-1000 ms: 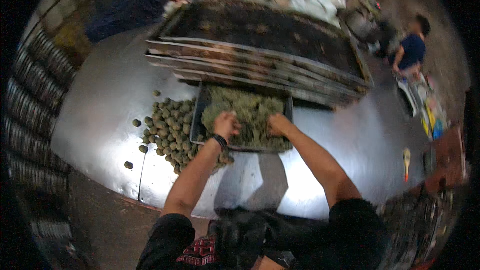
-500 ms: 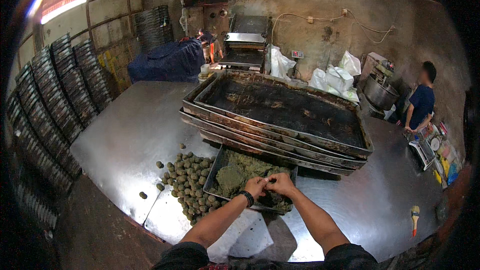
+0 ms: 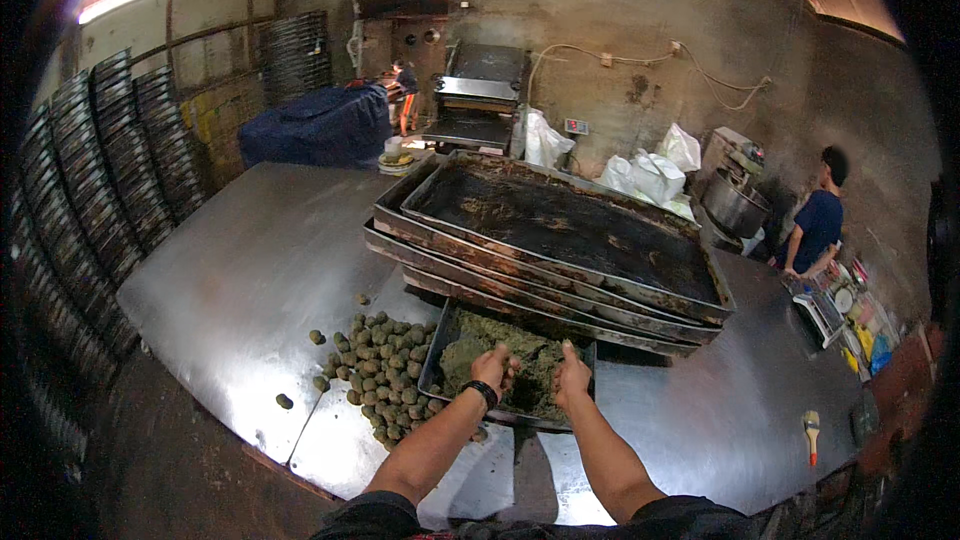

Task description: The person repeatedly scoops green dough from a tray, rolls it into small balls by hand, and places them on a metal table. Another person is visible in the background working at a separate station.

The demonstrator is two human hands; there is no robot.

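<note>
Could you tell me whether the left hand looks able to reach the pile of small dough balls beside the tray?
Probably yes: the left hand is over the small tray, and the dough balls lie just left of it, nothing between.

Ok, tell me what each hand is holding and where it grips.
Left hand pinches a small lump of greenish dough in its fingertips over the small tray. Right hand rests on the dough mass; whether it grips any cannot be told.

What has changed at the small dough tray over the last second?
Both hands were spread flat in the greenish dough a second ago; they have since drawn together. Now the left hand pinches a small lump and the right hand is half closed beside it, above the small dark metal tray of greenish dough. The view has also tilted up. The pile of small round dough balls and the stack of large dark baking trays stayed put.
</note>
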